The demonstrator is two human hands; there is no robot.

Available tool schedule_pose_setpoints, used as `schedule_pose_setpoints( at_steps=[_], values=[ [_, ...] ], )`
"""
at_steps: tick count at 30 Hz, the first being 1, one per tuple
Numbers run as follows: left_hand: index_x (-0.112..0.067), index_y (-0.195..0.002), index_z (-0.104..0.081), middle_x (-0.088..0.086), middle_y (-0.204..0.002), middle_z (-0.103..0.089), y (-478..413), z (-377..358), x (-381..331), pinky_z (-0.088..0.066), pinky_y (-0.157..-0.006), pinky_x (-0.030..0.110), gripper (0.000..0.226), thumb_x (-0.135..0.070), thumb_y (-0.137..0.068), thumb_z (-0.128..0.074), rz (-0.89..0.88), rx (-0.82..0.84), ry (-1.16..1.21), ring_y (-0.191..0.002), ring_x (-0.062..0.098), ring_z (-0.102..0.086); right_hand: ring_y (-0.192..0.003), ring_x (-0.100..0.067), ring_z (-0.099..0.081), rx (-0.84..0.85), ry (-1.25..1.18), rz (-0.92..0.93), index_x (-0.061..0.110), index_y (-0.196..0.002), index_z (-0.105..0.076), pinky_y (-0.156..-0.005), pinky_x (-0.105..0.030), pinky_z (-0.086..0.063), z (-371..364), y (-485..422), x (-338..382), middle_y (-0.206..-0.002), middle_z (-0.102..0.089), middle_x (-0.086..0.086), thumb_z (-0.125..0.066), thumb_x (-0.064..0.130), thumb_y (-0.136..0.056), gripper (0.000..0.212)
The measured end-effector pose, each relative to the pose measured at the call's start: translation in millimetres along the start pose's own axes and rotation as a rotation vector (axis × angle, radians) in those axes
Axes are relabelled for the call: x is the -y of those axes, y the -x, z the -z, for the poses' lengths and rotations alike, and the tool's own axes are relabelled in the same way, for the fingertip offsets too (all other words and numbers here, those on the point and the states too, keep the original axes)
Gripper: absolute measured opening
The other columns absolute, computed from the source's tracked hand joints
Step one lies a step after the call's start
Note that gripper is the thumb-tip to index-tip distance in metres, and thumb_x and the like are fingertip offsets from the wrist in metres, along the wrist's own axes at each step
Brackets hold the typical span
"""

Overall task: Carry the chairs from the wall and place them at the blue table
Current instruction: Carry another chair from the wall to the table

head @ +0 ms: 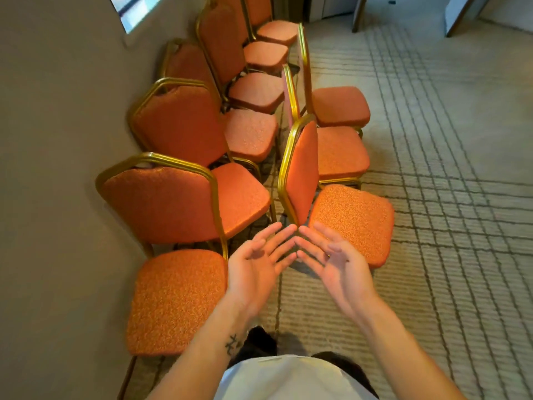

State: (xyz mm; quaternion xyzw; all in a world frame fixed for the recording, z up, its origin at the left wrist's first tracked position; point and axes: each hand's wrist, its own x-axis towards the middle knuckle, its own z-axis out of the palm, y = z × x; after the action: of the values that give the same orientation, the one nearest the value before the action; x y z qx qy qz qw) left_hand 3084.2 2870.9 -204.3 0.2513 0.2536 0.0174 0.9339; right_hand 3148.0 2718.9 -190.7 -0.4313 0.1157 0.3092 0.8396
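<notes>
Several orange chairs with gold frames stand in two rows along the beige wall (52, 140). The nearest wall-side chair (176, 298) is at my lower left. The nearest chair of the right row (352, 223) faces right, its backrest (300, 174) seen edge-on just beyond my fingertips. My left hand (256, 264) and my right hand (331, 261) are both held out palm up, fingers spread, fingertips almost meeting. Neither hand holds or touches anything. The blue table is not in view.
Pale carpet (447, 197) with a dark grid pattern spreads to the right. Wooden legs or door frames (359, 13) stand at the far top right. A window (129, 10) sits in the wall at top left.
</notes>
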Motion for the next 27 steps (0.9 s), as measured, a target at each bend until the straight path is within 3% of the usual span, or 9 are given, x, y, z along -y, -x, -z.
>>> schedule_pose_setpoints(
  at_steps=[8,19,27],
  values=[
    [-0.002,-0.144,-0.048,0.021,-0.138,-0.063,-101,-32,-80,-0.035,-0.117,0.057,0.048,-0.015,-0.099,-0.034,0.039,0.050,-0.076,-0.129,0.038,-0.060,-0.121,-0.037,-0.064,-0.059,-0.057,0.067,0.003,-0.137,-0.053,-0.102,-0.049,-0.047,-43,-88,39,-0.130,-0.067,-0.021,-0.034,0.006,-0.102,0.040],
    [-0.002,-0.146,-0.047,0.022,-0.138,-0.062,-252,-82,-105,-0.032,-0.119,0.057,0.057,-0.018,-0.091,-0.041,0.081,-0.031,-0.077,-0.130,0.039,-0.058,-0.123,-0.034,-0.064,-0.072,-0.121,0.038,0.003,-0.139,-0.052,-0.107,-0.048,-0.045,-35,-254,108,-0.131,-0.066,-0.020,-0.034,0.009,-0.104,0.040],
    [-0.004,-0.145,-0.048,0.019,-0.137,-0.064,-362,-105,-118,-0.038,-0.116,0.053,0.050,-0.016,-0.098,-0.036,0.125,-0.107,-0.102,-0.129,0.038,-0.059,-0.118,-0.031,-0.067,-0.111,-0.063,0.000,0.006,-0.133,-0.056,-0.099,-0.042,-0.052,-34,-357,164,-0.126,-0.070,-0.017,-0.031,0.004,-0.103,0.039]
  ],
)
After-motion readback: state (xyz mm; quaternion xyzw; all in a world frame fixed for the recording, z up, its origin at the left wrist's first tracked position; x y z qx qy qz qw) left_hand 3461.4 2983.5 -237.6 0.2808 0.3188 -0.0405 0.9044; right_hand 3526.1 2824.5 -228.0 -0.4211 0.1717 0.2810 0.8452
